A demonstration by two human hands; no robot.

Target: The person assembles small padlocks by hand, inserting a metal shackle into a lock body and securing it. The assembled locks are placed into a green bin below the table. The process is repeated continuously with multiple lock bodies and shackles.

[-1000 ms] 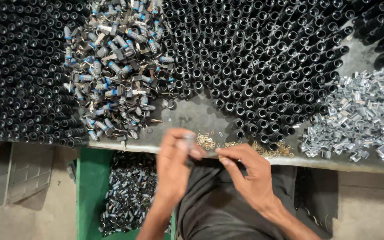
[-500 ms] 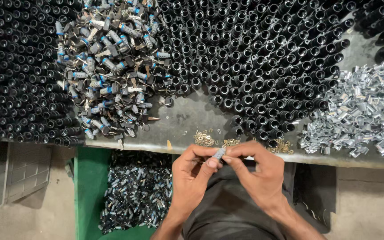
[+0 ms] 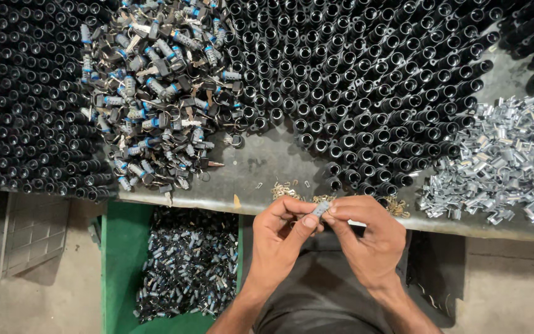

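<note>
- Head view: left hand [image 3: 282, 232] and right hand [image 3: 366, 238] together pinch a small silver lock cylinder [image 3: 321, 209] at the grey workbench [image 3: 267, 167] edge.
- Keyed cylinders [image 3: 156, 93], black tubes [image 3: 372, 86] and silver shells [image 3: 508, 161] lie behind; a green crate [image 3: 122, 260] sits below.

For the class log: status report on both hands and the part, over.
Left hand and right hand pinch one small silver part together. Held above table edge. Nothing in the way.
</note>
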